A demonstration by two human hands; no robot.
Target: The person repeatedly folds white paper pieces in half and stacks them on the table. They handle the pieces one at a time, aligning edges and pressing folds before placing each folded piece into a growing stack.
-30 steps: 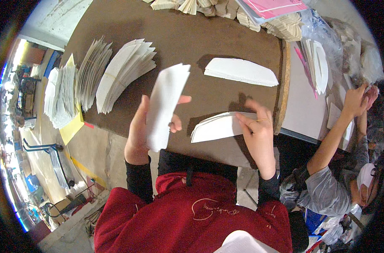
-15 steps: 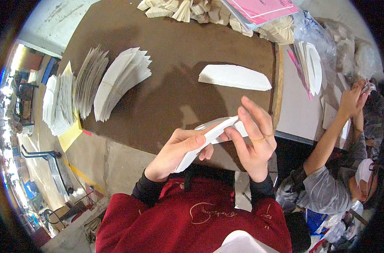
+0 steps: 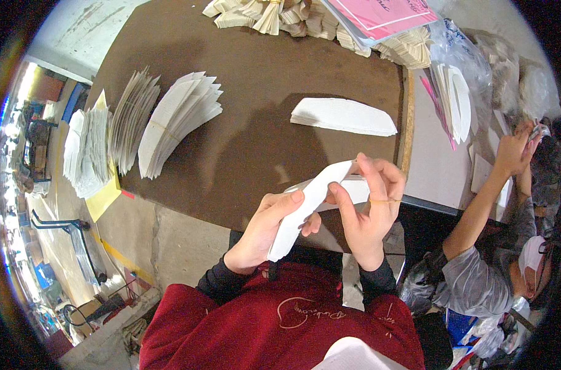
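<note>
Above the near edge of the brown table (image 3: 231, 80), my left hand (image 3: 259, 231) grips a thin stack of white curved strips (image 3: 305, 209), thumb on top and fingers beneath. They look like paper or stiff cloth; I cannot tell which. My right hand (image 3: 373, 216) is closed at the stack's far end, thumb and fingertips touching it. A tan rubber band (image 3: 385, 200) loops round the fingers of that hand. Another white strip edge shows behind the held stack. Farther off lies a flat pile of white curved pieces (image 3: 345, 116).
On the left stand a banded white bundle (image 3: 172, 126), a greyer bundle (image 3: 132, 120) and more white pieces (image 3: 83, 151) on a yellow sheet (image 3: 105, 197). Cream bundles (image 3: 302, 28) and a pink folder (image 3: 385, 18) line the far edge. At right, a co-worker's hands (image 3: 517, 148) handle something small.
The held stack has tilted more upright and shifted slightly right and nearer, showing its broad face. My right fingers have curled in more at its far end.
</note>
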